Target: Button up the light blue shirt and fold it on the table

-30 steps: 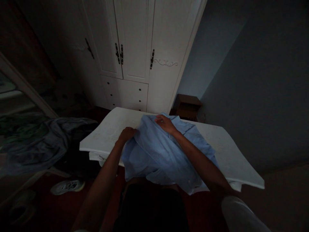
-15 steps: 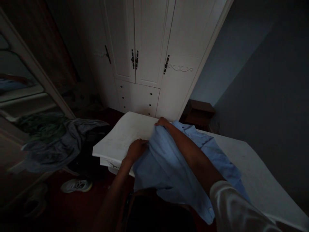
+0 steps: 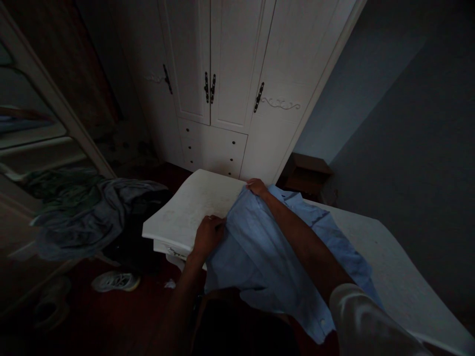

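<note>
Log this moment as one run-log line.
blue collared shirt: on white table, overhanging near edge; left hand: at its left edge; right hand: gripping its far edge

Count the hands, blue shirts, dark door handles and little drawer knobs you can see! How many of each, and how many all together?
Hands: 2 (left hand, right hand)
Blue shirt: 1
Dark door handles: 4
Little drawer knobs: 6
Total: 13
</note>
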The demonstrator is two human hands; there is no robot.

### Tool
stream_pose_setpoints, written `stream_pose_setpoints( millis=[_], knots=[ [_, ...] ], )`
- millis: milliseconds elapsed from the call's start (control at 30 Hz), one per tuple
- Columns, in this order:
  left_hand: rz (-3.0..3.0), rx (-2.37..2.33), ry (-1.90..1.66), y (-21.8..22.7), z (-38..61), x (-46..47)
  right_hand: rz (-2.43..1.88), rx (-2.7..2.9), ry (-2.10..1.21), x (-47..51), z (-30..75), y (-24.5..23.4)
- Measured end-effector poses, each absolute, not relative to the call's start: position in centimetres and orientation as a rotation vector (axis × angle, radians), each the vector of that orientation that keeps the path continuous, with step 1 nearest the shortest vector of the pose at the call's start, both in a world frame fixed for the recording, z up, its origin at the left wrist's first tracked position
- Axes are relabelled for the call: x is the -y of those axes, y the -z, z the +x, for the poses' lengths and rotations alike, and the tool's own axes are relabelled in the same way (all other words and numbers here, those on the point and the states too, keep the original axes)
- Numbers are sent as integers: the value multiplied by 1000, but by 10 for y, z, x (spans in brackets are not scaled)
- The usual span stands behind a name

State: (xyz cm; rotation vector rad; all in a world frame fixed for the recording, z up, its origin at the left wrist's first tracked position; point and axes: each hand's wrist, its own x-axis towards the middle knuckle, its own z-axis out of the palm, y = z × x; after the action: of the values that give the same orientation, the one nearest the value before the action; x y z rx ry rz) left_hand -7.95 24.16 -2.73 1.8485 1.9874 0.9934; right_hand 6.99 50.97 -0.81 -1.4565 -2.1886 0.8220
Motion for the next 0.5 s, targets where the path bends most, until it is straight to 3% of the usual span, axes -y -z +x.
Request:
stream_pose_setpoints(
  millis=[300,500],
  knots=[
    [1955,-2045,-863,19,-77,-244,-828,2810,-395,-513,69,8],
    [2017,-2087,-672,9,-76,-255,-700,2953,-152,-511,80,7]
  ],
)
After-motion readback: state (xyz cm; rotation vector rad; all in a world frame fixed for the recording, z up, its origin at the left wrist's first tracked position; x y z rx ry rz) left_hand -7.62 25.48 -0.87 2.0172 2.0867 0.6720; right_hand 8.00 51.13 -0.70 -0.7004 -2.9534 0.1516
